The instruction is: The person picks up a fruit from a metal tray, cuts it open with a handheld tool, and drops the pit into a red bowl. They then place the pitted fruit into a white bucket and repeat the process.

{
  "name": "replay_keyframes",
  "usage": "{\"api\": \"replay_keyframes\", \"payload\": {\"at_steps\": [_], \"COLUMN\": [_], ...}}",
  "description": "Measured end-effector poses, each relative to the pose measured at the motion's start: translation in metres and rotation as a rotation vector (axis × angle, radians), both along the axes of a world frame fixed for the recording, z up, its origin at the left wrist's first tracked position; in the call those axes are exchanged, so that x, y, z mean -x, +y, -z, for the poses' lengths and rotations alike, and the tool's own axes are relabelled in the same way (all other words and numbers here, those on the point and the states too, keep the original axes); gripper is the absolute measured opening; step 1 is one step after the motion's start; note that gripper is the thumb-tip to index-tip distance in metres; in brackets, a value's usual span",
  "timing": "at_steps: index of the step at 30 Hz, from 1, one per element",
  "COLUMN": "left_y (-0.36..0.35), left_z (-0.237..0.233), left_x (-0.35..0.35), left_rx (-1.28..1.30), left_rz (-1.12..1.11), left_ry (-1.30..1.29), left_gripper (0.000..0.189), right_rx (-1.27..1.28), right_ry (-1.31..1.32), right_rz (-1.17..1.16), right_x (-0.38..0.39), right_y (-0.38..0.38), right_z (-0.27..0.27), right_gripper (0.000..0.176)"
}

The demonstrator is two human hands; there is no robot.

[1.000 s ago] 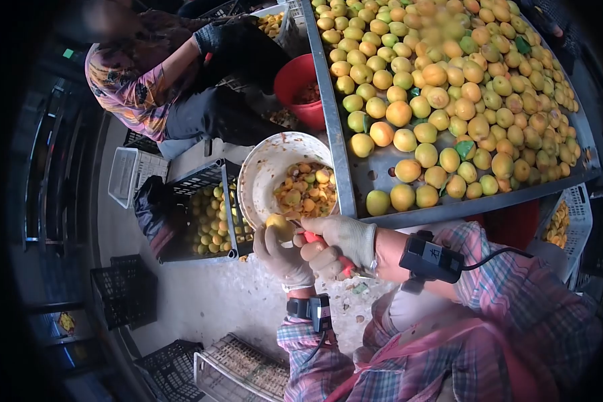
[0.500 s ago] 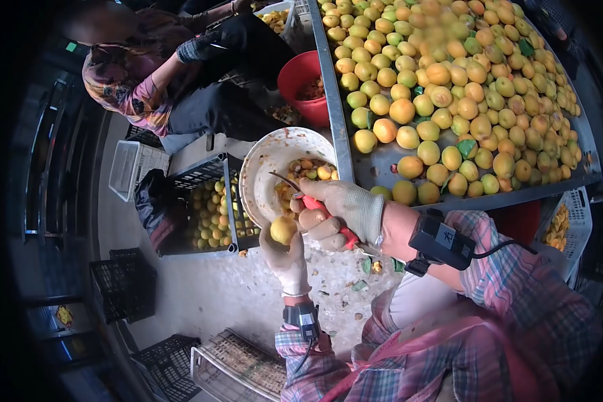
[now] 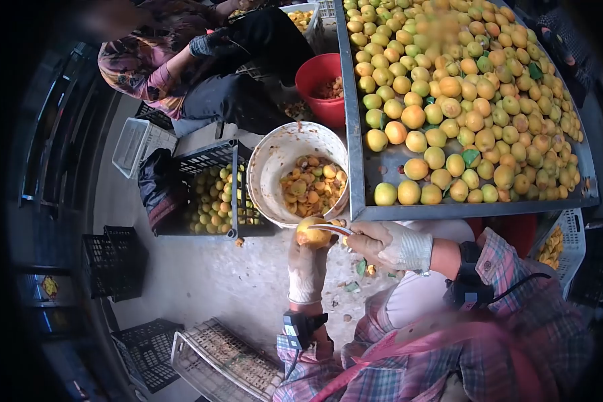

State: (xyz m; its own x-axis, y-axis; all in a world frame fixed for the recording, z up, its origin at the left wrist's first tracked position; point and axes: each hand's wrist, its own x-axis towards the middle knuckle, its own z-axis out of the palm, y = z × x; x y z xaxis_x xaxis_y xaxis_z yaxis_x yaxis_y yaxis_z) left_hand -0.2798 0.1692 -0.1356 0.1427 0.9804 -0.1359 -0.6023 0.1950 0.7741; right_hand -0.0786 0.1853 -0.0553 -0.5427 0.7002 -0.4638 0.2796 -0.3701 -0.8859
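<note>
My left hand (image 3: 307, 264), in a pale glove, holds up a yellow-orange apricot (image 3: 313, 233) just below the rim of a white bucket (image 3: 261, 167). In my right hand (image 3: 385, 244), also gloved, is a curved-blade cutter (image 3: 329, 228). Its thin metal blade lies across the upper right side of the fruit, and my fingers hide the handle. Cut apricot pieces (image 3: 311, 191) lie in the bottom of the bucket, whose inner wall is stained.
A metal-edged table (image 3: 409, 212) heaped with apricots stands to the right. Left of the bucket is a black crate (image 3: 211, 161) of fruit. A seated person (image 3: 161, 63) works beyond, near a red bucket (image 3: 321, 110). More crates (image 3: 231, 362) lie on the floor.
My right hand has drawn back from over the bucket and brought the blade onto the apricot. My left hand has shifted right with the fruit. The view has moved slightly.
</note>
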Motion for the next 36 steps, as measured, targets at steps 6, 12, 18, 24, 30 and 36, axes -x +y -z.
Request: {"api": "replay_keyframes", "payload": {"at_steps": [6,12,18,24,30,36], "left_y": [-0.013,-0.022,-0.034,-0.038,-0.038,-0.032], "left_z": [-0.018,-0.024,-0.019,-0.020,-0.026,-0.031], "left_x": [-0.011,-0.006,-0.007,-0.005,-0.006,-0.006], "left_rx": [-0.014,0.040,0.033,-0.010,-0.019,-0.010], "left_rz": [-0.002,0.004,-0.019,0.038,0.082,0.106], "left_ry": [0.214,0.304,0.174,0.226,0.242,0.282], "left_gripper": [0.096,0.104,0.106,0.106,0.109,0.119], "right_rx": [-0.646,-0.611,-0.561,-0.573,-0.661,-0.711], "right_ry": [-0.172,-0.218,-0.192,-0.230,-0.276,-0.311], "right_rz": [0.048,-0.029,-0.040,-0.052,-0.065,-0.049], "right_x": [-0.007,-0.012,-0.015,-0.022,-0.029,-0.027], "right_y": [-0.025,-0.034,-0.048,-0.049,-0.052,-0.055], "right_z": [0.012,-0.008,-0.008,-0.012,-0.017,-0.018], "right_gripper": [0.030,0.030,0.031,0.033,0.035,0.036]}}
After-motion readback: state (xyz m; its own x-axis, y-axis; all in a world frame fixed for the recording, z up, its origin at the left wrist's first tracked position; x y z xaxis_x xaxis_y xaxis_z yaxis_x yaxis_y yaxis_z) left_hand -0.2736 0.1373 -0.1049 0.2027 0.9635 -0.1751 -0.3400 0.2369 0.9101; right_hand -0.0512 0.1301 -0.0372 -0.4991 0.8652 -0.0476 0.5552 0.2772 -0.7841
